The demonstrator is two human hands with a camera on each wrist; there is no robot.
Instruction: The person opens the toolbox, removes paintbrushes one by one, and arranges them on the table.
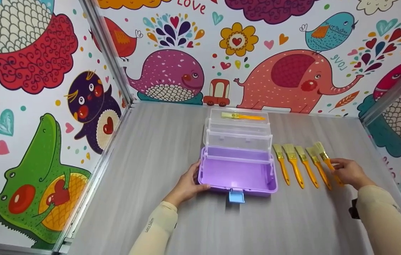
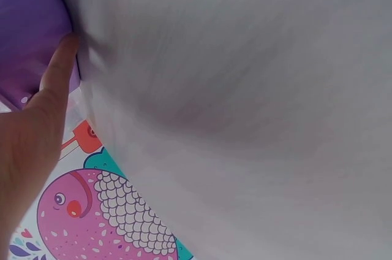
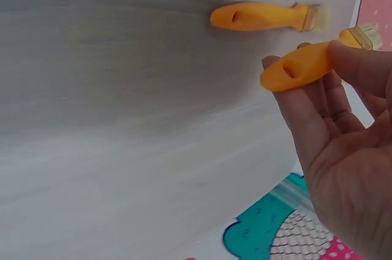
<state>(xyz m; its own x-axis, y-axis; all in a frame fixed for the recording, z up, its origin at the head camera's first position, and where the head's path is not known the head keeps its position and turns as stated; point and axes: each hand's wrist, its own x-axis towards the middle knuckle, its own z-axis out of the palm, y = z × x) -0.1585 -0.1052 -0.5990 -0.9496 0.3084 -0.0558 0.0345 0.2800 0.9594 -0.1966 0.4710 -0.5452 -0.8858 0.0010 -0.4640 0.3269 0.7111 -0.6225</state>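
A purple toolbox stands with its lid raised, its clear trays fanned out behind and a pale blue latch hanging at the front. My left hand holds its front left corner, thumb along the front rim and a finger against the side wall. To the right, my right hand pinches the orange handle of a paintbrush, its pale bristles pointing away from me. Another paintbrush lies across the rearmost clear section.
Several more orange-handled paintbrushes lie in a row on the grey tabletop, between the toolbox and my right hand. Walls printed with cartoon animals enclose the table at the back and sides, with metal framing at the corners.
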